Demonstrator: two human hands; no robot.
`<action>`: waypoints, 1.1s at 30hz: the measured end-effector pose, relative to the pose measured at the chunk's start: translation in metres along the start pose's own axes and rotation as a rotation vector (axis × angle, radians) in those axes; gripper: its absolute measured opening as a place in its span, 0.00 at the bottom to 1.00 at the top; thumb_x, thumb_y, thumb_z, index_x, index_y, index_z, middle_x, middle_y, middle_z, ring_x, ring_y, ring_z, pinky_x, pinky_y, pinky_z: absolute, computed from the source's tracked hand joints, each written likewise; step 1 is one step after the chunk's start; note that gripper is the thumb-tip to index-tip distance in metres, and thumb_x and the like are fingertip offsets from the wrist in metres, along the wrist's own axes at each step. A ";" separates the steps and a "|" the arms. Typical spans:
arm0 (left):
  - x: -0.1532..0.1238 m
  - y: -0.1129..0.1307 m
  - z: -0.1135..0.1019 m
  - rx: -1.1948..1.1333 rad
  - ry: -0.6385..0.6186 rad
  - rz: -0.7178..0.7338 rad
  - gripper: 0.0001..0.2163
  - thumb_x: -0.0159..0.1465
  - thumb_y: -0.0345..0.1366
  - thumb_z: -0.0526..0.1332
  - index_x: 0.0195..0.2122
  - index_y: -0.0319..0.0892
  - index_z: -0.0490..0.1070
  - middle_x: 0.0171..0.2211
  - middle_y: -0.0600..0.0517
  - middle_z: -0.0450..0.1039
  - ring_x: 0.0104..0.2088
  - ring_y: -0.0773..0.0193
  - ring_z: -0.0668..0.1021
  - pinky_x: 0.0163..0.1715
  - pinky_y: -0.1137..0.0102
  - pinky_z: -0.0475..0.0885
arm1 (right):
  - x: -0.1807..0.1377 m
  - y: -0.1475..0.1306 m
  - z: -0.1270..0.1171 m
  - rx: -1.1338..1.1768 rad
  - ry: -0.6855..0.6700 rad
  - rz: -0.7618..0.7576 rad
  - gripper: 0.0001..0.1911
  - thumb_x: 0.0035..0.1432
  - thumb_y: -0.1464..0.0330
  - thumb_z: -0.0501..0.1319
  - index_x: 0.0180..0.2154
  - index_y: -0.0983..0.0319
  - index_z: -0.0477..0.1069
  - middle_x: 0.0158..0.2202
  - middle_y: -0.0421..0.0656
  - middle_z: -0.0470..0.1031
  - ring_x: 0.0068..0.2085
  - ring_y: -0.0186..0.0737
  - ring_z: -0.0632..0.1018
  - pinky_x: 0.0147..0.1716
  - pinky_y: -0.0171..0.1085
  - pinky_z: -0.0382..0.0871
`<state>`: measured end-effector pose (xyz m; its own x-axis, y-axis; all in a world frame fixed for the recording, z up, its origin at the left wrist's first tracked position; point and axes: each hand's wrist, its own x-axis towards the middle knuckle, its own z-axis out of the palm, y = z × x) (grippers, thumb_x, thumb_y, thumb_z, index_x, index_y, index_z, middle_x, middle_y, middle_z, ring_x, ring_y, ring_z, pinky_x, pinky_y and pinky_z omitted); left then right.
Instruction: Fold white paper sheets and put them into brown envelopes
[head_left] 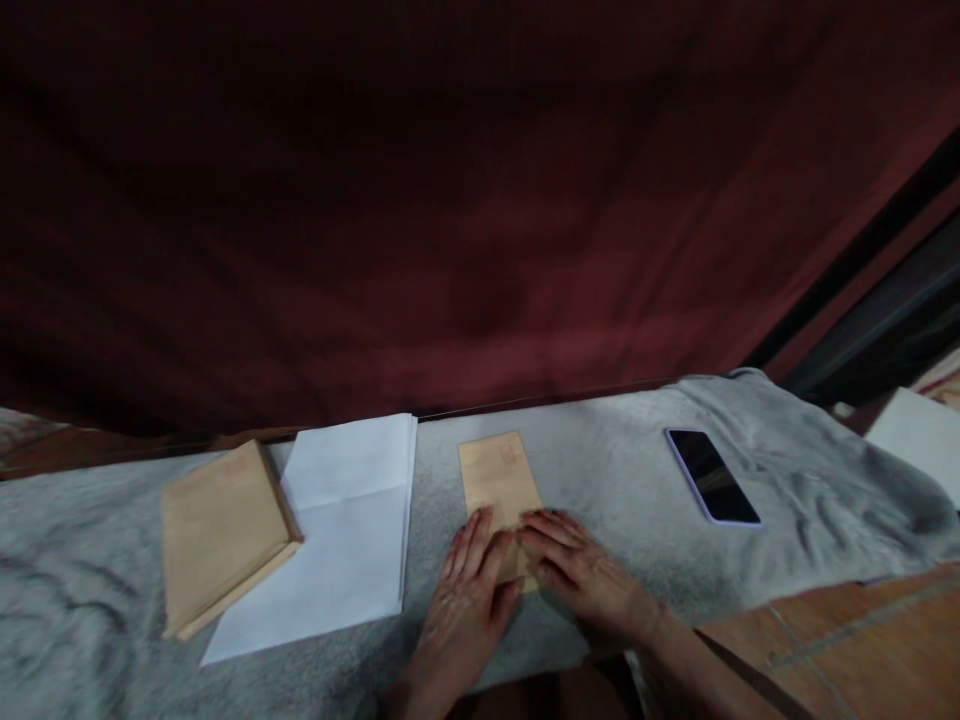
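Observation:
A brown paper envelope (499,475) lies flat on the grey cloth, with faint reddish print near its top right corner. My left hand (469,580) rests on its lower left part, fingers stretched forward over the paper. From the right, my right hand (581,570) lies across the lower right part with its fingertips pointing left. Both hands press on the envelope, and their fingertips nearly meet in its middle. Some of the lower end is hidden under the fingers.
Left of the hands, a stack of brown envelopes (217,530) partly overlaps a pile of white paper sheets (345,530). A phone in a purple case (712,477) lies to the right. Grey cloth (622,450) covers the surface, and a dark red curtain (480,220) hangs behind.

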<state>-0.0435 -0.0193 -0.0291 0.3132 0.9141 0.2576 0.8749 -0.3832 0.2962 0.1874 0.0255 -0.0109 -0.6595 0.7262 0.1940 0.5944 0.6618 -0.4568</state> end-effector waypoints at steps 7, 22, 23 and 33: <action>-0.006 -0.004 0.024 -0.009 0.151 -0.213 0.37 0.61 0.39 0.65 0.70 0.41 0.54 0.69 0.35 0.58 0.67 0.39 0.64 0.61 0.45 0.68 | -0.004 0.003 0.017 -0.094 0.114 0.022 0.30 0.65 0.73 0.55 0.68 0.61 0.60 0.70 0.49 0.61 0.69 0.47 0.63 0.67 0.52 0.63; 0.023 0.006 0.008 -0.667 0.237 -0.469 0.42 0.56 0.26 0.61 0.71 0.50 0.49 0.61 0.45 0.64 0.61 0.51 0.73 0.58 0.56 0.74 | 0.002 -0.016 0.005 -0.080 0.128 0.001 0.35 0.63 0.72 0.56 0.70 0.58 0.55 0.69 0.47 0.63 0.68 0.47 0.65 0.67 0.52 0.63; 0.026 0.005 0.004 -0.738 0.249 -0.488 0.41 0.57 0.28 0.62 0.71 0.50 0.49 0.63 0.44 0.63 0.60 0.51 0.74 0.57 0.56 0.74 | 0.002 -0.019 0.006 -0.094 0.112 -0.011 0.35 0.64 0.70 0.57 0.71 0.59 0.53 0.70 0.47 0.62 0.69 0.48 0.64 0.67 0.53 0.63; 0.044 0.036 -0.023 -1.508 0.147 -0.558 0.38 0.66 0.54 0.60 0.72 0.49 0.46 0.69 0.41 0.60 0.63 0.49 0.72 0.56 0.55 0.75 | 0.017 -0.020 0.002 0.086 0.365 0.222 0.28 0.73 0.65 0.46 0.71 0.58 0.53 0.70 0.47 0.60 0.70 0.47 0.62 0.68 0.54 0.59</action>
<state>-0.0072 0.0042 0.0142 -0.0173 0.9911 -0.1321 -0.3069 0.1204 0.9441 0.1636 0.0243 -0.0005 -0.3051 0.8775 0.3701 0.6530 0.4756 -0.5894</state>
